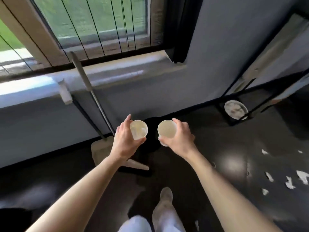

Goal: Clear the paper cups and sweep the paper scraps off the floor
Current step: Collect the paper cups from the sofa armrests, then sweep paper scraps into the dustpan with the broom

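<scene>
Fingers of the left hand point(124, 141) curl round one paper cup point(139, 130), those of the right hand point(180, 138) round a second cup point(166, 130), above what seems a dark bin point(151, 141), likely to drop them in next; paper scraps point(290, 180) litter the floor point(250, 141).

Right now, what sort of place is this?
Likely an indoor room, perhaps an office or classroom: a wire-barred window above a sill, a dark glossy floor littered with paper scraps, and a long-handled dustpan by the wall.

Cream paper cups point(138, 129), white paper scraps point(290, 182), dark glossy floor point(234, 139)
</scene>
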The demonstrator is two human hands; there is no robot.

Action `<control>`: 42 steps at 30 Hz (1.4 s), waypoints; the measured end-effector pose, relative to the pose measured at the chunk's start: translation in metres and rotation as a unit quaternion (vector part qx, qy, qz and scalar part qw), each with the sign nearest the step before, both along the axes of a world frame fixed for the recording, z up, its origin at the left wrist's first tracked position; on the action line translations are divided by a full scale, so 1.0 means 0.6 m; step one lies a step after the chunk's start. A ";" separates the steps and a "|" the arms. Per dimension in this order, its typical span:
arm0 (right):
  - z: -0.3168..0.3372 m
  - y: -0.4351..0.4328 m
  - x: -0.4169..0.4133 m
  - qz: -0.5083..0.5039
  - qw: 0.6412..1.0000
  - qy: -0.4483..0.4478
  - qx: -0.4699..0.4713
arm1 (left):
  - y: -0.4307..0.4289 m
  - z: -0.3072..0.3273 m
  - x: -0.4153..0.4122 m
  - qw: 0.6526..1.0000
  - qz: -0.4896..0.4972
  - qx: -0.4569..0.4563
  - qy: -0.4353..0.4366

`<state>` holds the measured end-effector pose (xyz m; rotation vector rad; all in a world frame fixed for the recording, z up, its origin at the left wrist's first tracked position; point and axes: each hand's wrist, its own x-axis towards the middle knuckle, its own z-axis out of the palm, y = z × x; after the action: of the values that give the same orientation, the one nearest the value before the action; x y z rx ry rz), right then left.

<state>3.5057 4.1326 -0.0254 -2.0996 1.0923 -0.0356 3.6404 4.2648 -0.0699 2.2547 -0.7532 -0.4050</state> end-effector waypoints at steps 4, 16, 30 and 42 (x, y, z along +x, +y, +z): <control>-0.089 -0.089 0.080 0.039 0.998 0.029 0.026 | -0.089 -0.088 0.053 0.999 0.025 0.030 0.027; -0.502 -0.249 0.244 0.063 0.986 0.128 0.088 | -0.249 -0.511 0.169 0.985 0.012 0.054 0.166; -0.197 -0.227 0.276 0.088 0.992 0.014 0.084 | -0.197 -0.182 0.229 0.995 -0.011 0.081 0.059; 0.117 -0.056 0.386 0.185 0.971 -0.116 0.099 | 0.021 0.141 0.309 0.998 0.018 0.008 -0.067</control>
<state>3.7376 4.0992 0.0449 -2.0252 0.5326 0.0097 3.8260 4.2775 0.0146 2.3248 -0.7778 -0.2460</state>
